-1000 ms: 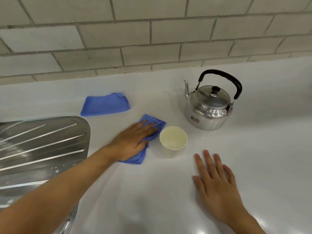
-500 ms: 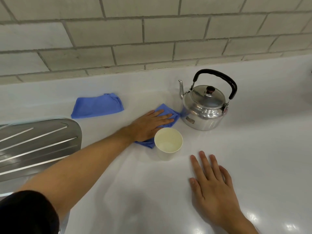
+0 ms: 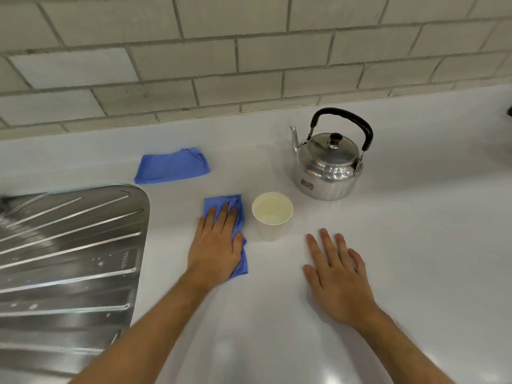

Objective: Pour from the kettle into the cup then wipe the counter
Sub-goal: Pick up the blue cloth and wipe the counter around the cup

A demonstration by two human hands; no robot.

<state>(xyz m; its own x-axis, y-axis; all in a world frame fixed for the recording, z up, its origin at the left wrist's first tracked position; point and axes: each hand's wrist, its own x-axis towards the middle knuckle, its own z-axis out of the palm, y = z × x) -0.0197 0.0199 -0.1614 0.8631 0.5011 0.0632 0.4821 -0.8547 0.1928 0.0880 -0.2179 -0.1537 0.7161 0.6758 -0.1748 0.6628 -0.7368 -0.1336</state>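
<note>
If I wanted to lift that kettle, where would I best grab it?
Probably the black handle, from above: it stands upright in an arch over the lid, leaving a gap beneath to reach through. The right hand lies flat and free nearby; the spout points left.

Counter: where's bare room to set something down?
Free: counter right of the kettle and right hand; the strip between the folded cloth and kettle; the near patch between the forearms. Crowded: around the cup, with the left hand on the wiping cloth beside it.
</note>
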